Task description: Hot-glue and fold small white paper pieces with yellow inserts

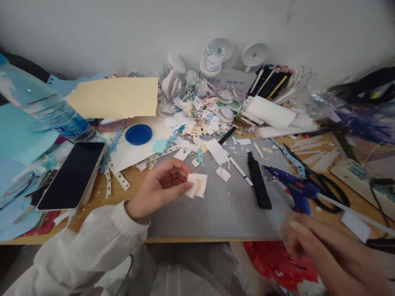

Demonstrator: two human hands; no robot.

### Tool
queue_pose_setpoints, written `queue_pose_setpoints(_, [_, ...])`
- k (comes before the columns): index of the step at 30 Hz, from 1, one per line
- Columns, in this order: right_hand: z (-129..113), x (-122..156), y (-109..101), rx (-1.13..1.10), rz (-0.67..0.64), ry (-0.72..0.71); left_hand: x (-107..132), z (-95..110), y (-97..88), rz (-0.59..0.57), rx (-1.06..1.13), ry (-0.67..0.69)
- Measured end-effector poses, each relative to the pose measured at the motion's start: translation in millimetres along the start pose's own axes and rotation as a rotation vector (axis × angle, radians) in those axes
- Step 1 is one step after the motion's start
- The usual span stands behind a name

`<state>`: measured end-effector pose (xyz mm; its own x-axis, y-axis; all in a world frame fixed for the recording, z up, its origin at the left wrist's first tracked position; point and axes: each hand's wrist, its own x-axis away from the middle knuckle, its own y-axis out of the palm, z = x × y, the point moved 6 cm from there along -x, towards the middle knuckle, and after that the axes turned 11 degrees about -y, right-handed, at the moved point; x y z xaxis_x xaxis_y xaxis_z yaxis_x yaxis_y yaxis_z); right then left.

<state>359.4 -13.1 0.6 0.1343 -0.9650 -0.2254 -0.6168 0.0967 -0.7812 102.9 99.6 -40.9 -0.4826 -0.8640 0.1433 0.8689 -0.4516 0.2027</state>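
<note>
My left hand (165,187) is closed, pinching a small white piece of paper (201,186) between thumb and fingers above the grey cutting mat (197,220). A yellowish patch shows on the middle of the paper. At the lower right, my right hand (308,242) is blurred by motion, its fingers smeared. It is close to the handle of a blue glue gun (286,181), which has a long pale glue stick (352,211) sticking out of its back. Whether the hand touches the handle cannot be made out. A black pen-shaped cutter (258,181) lies between the hands.
Paper scraps (206,119) pile up at the mat's back. Black-handled scissors (330,191) lie beside the glue gun. On the left are a phone (74,174), a water bottle (40,100) and a blue lid (138,134). Markers (270,82) stand near the wall.
</note>
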Motion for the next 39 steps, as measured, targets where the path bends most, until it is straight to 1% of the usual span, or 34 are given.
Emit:
queue_pose_setpoints(1, [-6,-21,15,-0.185,-0.06,-0.027,-5,0,1.1,-0.018,0.006,0.019])
queue_pose_setpoints(4, [-9,-82,58,-0.618,-0.08,-0.031,-15,-7,1.8,-0.054,0.026,0.044])
queue_pose_setpoints(6, [-5,-110,89,-0.861,-0.15,-0.003,-17,-14,-0.4,-0.06,0.021,0.045])
queue_pose_setpoints(8, [-2,-122,113,-0.965,-0.237,-0.002,-17,-20,-4.0,-0.042,-0.007,0.037])
queue_pose_setpoints(9, [-1,-122,121,-0.984,-0.275,-0.005,-16,-23,-5.6,-0.032,-0.022,0.032])
queue_pose_setpoints(11, [-2,-115,130,-0.992,-0.326,-0.005,-14,-25,-6.6,-0.027,-0.043,0.022])
queue_pose_setpoints(14, [-6,-102,133,-1.026,-0.374,-0.013,-11,-26,-2.9,-0.062,-0.058,0.019])
queue_pose_setpoints(17, [-14,-96,132,-1.063,-0.414,-0.059,-8,-27,1.3,-0.1,-0.061,0.019])
queue_pose_setpoints(19, [-16,-95,129,-1.044,-0.409,-0.102,-8,-27,2.9,-0.117,-0.053,0.035])
queue_pose_setpoints(23, [-18,-96,126,-0.964,-0.359,-0.157,-8,-26,4.6,-0.137,-0.043,0.049])
queue_pose_setpoints(25, [-17,-96,125,-0.949,-0.336,-0.162,-9,-28,5.7,-0.154,-0.002,0.02])
queue_pose_setpoints(29, [-18,-97,122,-0.88,-0.303,-0.196,-11,-33,9.2,-0.19,0.085,-0.094])
queue_pose_setpoints(31, [-20,-97,121,-0.835,-0.303,-0.23,-11,-34,9.6,-0.17,0.037,-0.125])
queue_pose_setpoints(33, [-22,-97,121,-0.8,-0.3,-0.259,-12,-32,9.3,-0.136,-0.056,-0.126])
queue_pose_setpoints(36, [-25,-96,120,-0.755,-0.292,-0.296,-13,-29,8.7,-0.096,-0.16,-0.088])
queue_pose_setpoints(39, [-27,-95,120,-0.723,-0.292,-0.327,-13,-27,9.3,-0.09,-0.203,-0.056])
